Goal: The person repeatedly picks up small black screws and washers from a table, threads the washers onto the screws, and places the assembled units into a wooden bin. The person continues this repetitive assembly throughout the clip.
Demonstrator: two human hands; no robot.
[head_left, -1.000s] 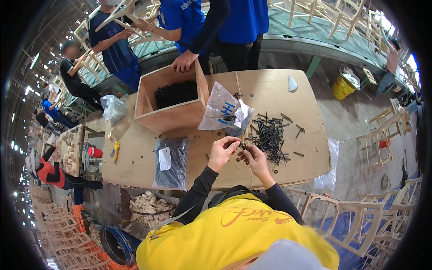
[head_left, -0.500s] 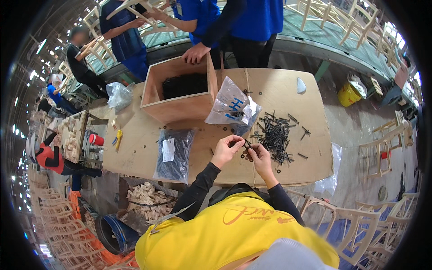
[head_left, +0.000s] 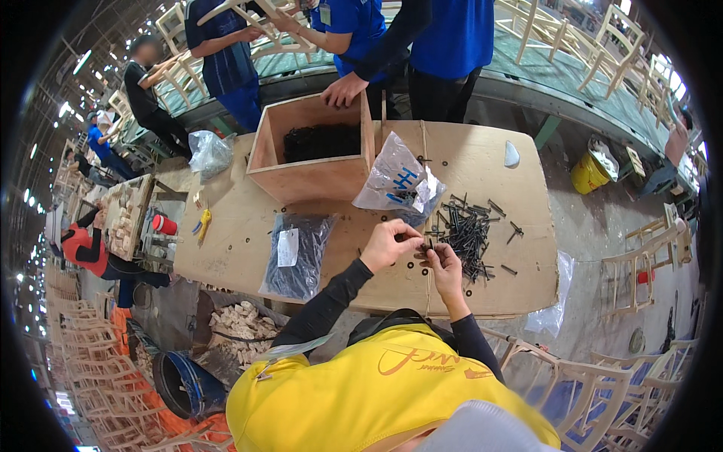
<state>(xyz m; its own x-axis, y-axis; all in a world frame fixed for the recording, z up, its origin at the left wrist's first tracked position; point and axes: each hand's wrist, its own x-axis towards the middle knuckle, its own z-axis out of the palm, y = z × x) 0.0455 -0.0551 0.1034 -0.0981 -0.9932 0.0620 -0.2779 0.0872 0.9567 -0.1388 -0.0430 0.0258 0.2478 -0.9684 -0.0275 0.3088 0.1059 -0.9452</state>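
My left hand (head_left: 388, 245) and my right hand (head_left: 447, 273) meet over the cardboard-topped table, with fingertips pinched close together. A short black bolt (head_left: 431, 244) is held upright in my right fingertips. Whatever my left fingers pinch against it is too small to make out. Just beyond my right hand lies a loose heap of black bolts (head_left: 468, 239). A few dark washers (head_left: 410, 265) lie near my hands. Behind them stands an opened clear plastic bag (head_left: 385, 175) with blue marks and dark pieces inside.
A wooden box (head_left: 301, 179) of black hardware stands at the back, another person's hand (head_left: 345, 90) on its rim. A sealed bag (head_left: 295, 264) of dark parts and yellow-handled cutters (head_left: 202, 224) lie to the left. Chair frames (head_left: 595, 384) stand at the lower right.
My hands have come closer together at the fingertips, the left turning over the dark piece. The whole view has shifted slightly. The bags and box remain in place.
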